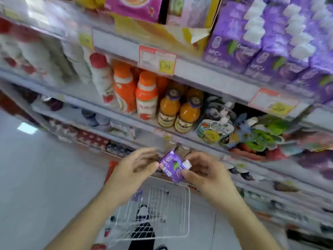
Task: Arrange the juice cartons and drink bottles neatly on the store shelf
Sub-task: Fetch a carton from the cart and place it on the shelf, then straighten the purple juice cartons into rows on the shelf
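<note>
Store aisle, shelf point(207, 82) w/ purple cartons. Carton point(172, 166) tilted, cap end up-right; pinched by right hand point(203, 175), left hand point(133, 170) fingers relaxed, thumb touching.

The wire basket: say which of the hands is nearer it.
Left. The left hand is above the wire basket's left part; the right hand, gripping the purple carton, sits above its right rim.

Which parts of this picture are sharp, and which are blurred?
Head view: the purple carton between the left hand and right hand is fairly sharp; the shelves smear toward the edges, price tags unreadable, shelf lines bent by the wide lens.
</note>
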The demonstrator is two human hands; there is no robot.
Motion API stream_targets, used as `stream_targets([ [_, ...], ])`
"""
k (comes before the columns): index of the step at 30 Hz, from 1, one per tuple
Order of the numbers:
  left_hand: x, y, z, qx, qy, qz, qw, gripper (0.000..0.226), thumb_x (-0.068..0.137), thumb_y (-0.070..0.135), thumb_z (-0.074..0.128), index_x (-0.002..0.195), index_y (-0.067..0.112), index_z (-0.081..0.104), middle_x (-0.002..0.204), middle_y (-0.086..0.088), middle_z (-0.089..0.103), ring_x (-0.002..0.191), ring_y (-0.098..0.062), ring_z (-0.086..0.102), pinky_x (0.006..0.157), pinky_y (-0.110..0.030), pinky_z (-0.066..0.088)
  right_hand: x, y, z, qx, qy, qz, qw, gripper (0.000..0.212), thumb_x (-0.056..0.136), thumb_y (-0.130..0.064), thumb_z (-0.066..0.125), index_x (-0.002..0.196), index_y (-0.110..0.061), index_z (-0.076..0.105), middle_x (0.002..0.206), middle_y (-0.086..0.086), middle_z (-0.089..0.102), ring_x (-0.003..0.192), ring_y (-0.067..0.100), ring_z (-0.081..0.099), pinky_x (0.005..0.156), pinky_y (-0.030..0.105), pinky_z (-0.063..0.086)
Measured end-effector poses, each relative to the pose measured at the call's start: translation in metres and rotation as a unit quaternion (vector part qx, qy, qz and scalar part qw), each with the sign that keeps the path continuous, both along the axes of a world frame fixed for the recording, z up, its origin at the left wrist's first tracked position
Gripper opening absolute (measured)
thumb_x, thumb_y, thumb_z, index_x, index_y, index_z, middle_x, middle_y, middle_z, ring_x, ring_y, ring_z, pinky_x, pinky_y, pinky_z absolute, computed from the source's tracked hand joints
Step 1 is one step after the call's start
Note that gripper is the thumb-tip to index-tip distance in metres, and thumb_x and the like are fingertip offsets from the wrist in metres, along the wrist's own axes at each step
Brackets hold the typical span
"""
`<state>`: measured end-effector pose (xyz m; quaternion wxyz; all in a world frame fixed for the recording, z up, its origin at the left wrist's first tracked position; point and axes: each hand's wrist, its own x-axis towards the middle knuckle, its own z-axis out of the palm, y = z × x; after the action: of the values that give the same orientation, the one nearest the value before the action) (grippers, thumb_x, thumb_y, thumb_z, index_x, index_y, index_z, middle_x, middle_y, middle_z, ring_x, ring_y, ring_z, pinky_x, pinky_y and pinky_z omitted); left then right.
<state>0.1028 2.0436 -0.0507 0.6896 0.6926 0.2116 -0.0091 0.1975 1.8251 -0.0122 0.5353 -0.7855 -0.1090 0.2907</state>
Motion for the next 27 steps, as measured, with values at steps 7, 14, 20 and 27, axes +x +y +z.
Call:
stream_targets([
  [7, -0.103, 0.037, -0.200, 0.353, 0.174, -0.018, 0.919, 0.075, 0.093, 0.049, 0.062, 0.161, 0.030, 0.038, 0.166, 0.007, 0.037, 0.151, -0.008, 0.031, 0.120, -0.010, 0.013, -0.070, -0.011, -0.276, -0.141, 0.118, -0.017, 0.983, 0.026, 0.085, 0.006, 0.081, 0.085, -0.014, 0.065, 0.074, 0.009, 0.063, 0.060, 0.009, 0.058, 0.059, 0.023, 0.048],
  [14, -0.144, 0.044, -0.341, 0.518, 0.206, -0.093, 0.825, 0.089, 0.097, 0.064, 0.038, 0.169, 0.020, 0.011, 0.177, 0.002, 0.010, 0.164, -0.021, 0.005, 0.129, -0.051, 0.017, -0.101, 0.026, -0.512, -0.223, 0.210, -0.121, 0.944, 0.018, 0.089, -0.008, 0.080, 0.093, -0.014, 0.064, 0.075, 0.008, 0.066, 0.060, 0.022, 0.060, 0.047, 0.020, 0.048],
  [20, -0.149, 0.042, -0.360, 0.553, 0.147, -0.026, 0.820, 0.081, 0.102, 0.051, 0.045, 0.168, 0.014, 0.018, 0.175, 0.000, 0.018, 0.164, -0.016, 0.006, 0.131, -0.047, 0.018, -0.101, 0.060, -0.642, -0.220, 0.217, -0.141, 0.940, 0.022, 0.085, -0.012, 0.087, 0.088, -0.022, 0.068, 0.086, 0.004, 0.076, 0.080, 0.029, 0.077, 0.082, 0.055, 0.065],
  [27, -0.149, 0.041, -0.358, 0.541, 0.167, -0.004, 0.824, 0.076, 0.102, 0.048, 0.046, 0.168, 0.020, 0.021, 0.174, 0.006, 0.020, 0.163, -0.010, 0.007, 0.127, -0.040, 0.021, -0.107, 0.049, -0.629, -0.290, 0.091, -0.003, 0.953, 0.031, 0.092, -0.038, 0.079, 0.120, -0.030, 0.070, 0.123, 0.000, 0.061, 0.094, 0.014, 0.061, 0.084, 0.024, 0.047],
])
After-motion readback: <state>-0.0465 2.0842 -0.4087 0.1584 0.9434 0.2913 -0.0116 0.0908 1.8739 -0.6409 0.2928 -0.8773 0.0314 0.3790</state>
